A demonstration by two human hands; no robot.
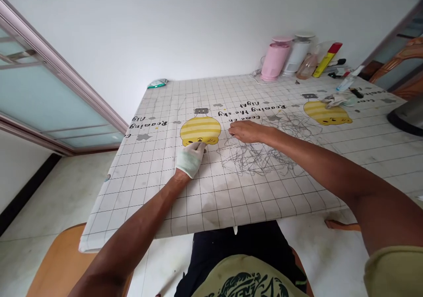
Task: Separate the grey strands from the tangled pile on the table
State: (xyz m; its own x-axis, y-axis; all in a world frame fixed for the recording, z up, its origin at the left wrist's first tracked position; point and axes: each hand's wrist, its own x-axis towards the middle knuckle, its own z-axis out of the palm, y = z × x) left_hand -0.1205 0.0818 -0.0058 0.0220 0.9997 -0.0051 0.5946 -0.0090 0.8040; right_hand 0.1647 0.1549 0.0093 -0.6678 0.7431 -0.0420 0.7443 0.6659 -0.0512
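A loose tangle of thin dark wire strands [257, 156] lies spread over the middle of the grid-printed table cover [148, 200]. My right hand [246, 131], bare, rests at the tangle's far edge with its fingers stretched out and nothing visible in them. My left hand [191, 159] wears a white fabric glove [188, 162]. Its bunched fingertips press on the cover at the lower edge of a yellow striped cartoon print [200, 131]. Any fine strand in those fingers is too thin to tell.
Along the far edge stand a pink container [279, 59], a white container [297, 54], a plastic bottle [307, 65] and a yellow-and-red tube [327, 60]. Crumpled cloth [339, 98] lies on another yellow print. A sliding glass door [49, 94] is left; a wooden chair [401, 63] is right.
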